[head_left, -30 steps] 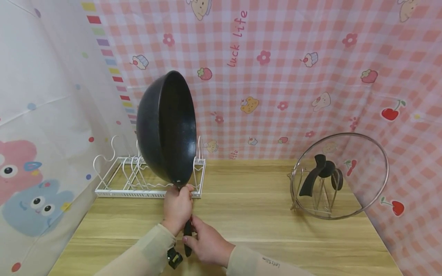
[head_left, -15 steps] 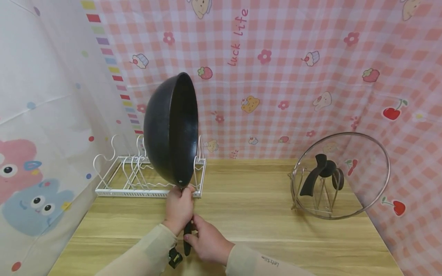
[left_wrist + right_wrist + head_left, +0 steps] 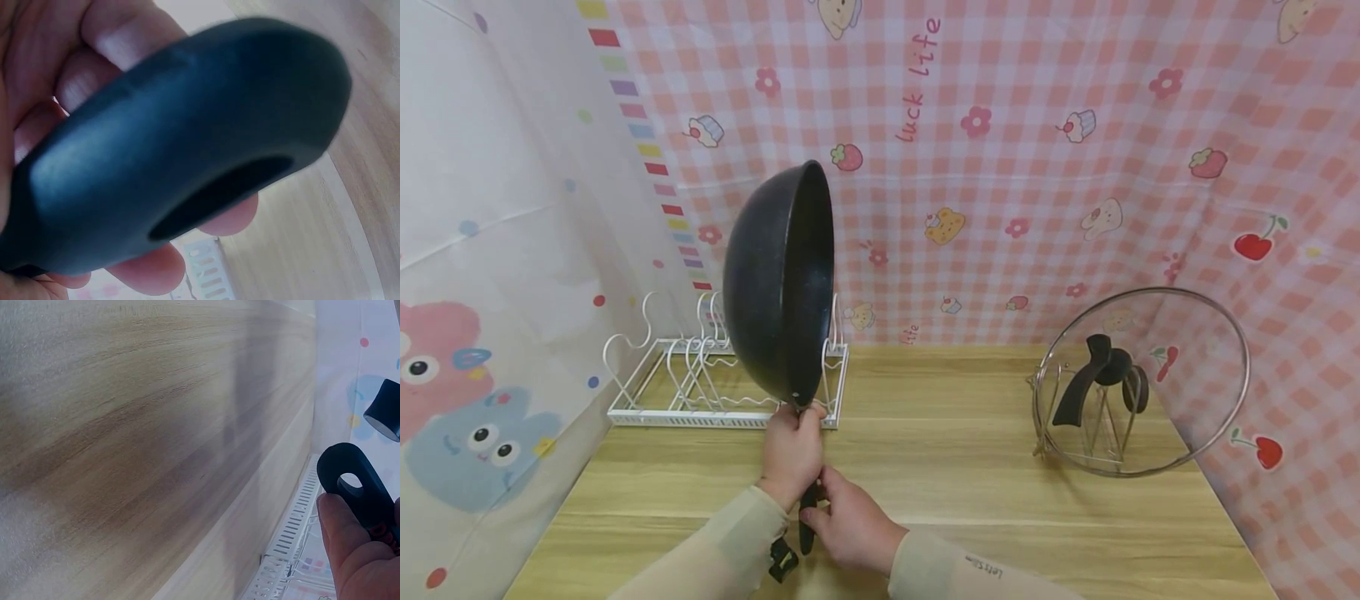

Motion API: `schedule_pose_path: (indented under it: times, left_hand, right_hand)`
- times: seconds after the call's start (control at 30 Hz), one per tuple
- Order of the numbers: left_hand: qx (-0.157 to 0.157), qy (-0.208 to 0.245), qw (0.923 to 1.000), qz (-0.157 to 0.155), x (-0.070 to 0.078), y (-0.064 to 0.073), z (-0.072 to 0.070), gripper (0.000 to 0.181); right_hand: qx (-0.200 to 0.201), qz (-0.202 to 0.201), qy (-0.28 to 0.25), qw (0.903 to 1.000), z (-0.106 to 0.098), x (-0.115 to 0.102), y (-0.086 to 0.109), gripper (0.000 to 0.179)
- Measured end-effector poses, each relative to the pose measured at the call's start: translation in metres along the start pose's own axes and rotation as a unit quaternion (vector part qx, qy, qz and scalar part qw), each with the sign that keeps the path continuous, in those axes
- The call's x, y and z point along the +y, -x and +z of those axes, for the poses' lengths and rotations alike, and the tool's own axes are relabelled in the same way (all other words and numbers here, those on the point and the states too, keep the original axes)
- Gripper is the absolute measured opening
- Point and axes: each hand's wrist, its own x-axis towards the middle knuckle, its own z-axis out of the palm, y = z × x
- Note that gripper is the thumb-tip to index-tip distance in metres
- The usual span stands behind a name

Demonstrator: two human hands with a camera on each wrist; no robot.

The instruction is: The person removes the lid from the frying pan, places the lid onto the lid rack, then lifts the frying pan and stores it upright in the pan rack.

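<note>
A black wok is held up on its side, its bowl above the handle and its open face turned to the right in the head view. My left hand grips the handle close under the bowl. Lower down, my right hand pinches the end of the black handle between thumb and fingers. Close up in the left wrist view, the handle's end shows a long hanging hole. The right wrist view has the same handle end beside my right fingers. Behind the wok stands a white wire rack, partly hidden by the bowl.
To the right, a glass lid with a black knob leans upright in a small metal stand. Everything stands on a wood-grain table. A pink checked cloth hangs behind, and a white one at the left.
The wok has swung slightly to the right and turned, so more of its outside and less of its inside shows. Both hands keep their hold on the handle.
</note>
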Motion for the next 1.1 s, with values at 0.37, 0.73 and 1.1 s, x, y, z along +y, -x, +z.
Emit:
schedule_pose_path:
  times: [0.37,0.73,1.1]
  left_hand:
    - [0.011,0.006,0.9998,0.015,-0.0034,-0.0012,0.0055,0.02]
    - [0.014,0.002,0.9994,0.032,-0.0062,-0.0005,0.0094,0.024]
    - [-0.003,-0.009,0.9997,0.023,-0.0076,0.0001,0.0094,0.03]
  right_hand:
    - [-0.002,0.0,0.008,1.0,0.0007,0.0024,-0.0019,0.038]
    - [-0.013,0.018,0.012,0.9997,-0.0001,0.0028,-0.0041,0.036]
    - [-0.029,0.039,-0.002,0.9988,-0.0012,0.0038,-0.0067,0.042]
